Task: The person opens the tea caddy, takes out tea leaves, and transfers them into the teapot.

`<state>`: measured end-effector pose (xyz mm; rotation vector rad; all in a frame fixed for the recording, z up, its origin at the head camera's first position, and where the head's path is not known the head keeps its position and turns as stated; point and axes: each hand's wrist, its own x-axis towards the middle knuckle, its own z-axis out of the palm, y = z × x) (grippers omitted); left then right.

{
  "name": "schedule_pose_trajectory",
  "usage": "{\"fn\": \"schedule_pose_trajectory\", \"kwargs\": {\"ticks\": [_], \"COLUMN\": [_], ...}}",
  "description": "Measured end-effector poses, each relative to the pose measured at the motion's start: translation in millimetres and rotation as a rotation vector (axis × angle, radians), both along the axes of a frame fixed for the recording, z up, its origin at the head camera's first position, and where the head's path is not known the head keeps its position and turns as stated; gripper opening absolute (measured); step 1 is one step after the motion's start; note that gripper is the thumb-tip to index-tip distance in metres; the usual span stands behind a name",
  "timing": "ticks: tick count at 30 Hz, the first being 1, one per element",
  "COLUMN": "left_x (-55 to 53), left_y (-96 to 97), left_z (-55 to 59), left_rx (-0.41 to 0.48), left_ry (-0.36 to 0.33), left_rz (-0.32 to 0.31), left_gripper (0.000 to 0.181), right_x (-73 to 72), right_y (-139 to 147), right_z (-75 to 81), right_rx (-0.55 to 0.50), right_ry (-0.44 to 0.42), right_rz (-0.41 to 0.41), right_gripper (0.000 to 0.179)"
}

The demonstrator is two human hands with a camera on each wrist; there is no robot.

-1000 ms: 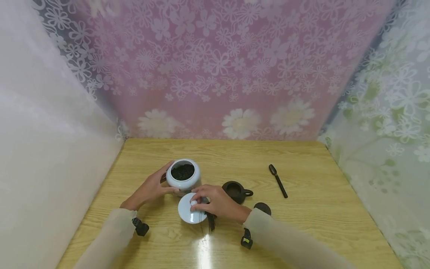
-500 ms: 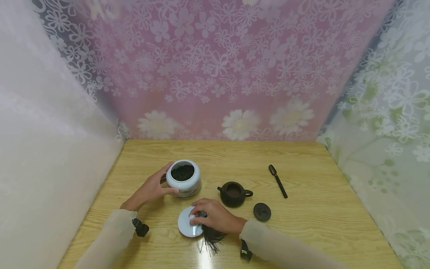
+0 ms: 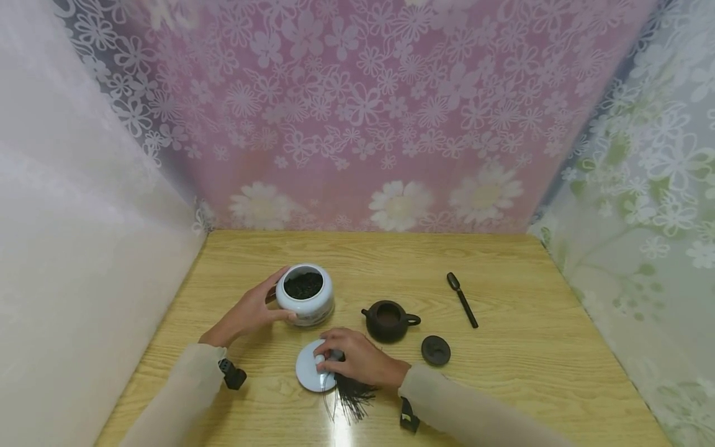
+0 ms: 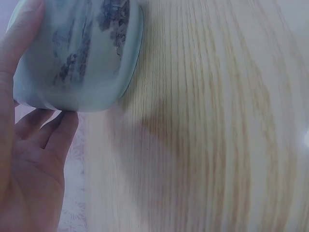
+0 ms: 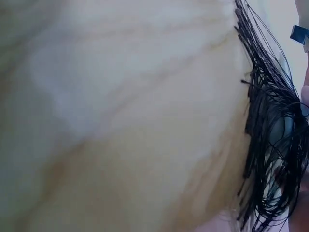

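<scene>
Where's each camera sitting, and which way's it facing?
Head: worn on the head, facing forward and down at the table; left hand, right hand and sleeves show.
Left wrist: worn there, facing the white jar and table; the left hand shows gripping the jar.
Right wrist: worn there, facing a black tassel and table; part of the right hand shows at the right edge.
Head and left wrist share the white jar.
</scene>
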<state>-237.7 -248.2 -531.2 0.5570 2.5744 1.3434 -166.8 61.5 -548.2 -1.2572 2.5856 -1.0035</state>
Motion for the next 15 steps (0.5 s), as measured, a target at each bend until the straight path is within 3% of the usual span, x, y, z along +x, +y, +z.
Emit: {"fn": "schedule_pose_trajectory", "kwargs": {"ticks": [6, 10, 15], "left_x": [2.9, 1.7, -0.6], "left_y": [2.6, 1.6, -0.7], "left_z": [3.1, 1.4, -0.1], "left_rx": [0.019, 0.013, 0.009], "left_ry": [-0.016, -0.018, -0.014], "left_rz": [0.001, 0.01, 0.006], "left_gripper": [0.118, 0.118, 0.117], "right_x": [-8.8, -24.8, -42.2], "right_y": [26, 62, 112], "right_z": [19.2, 30.9, 37.2], "right_rx": [-0.121, -0.183, -0.172], "right_ry": [0.063, 0.061, 0.067], "right_rz": [-0.06, -0.187, -0.348], "right_gripper": [0.032, 0.028, 0.027]}}
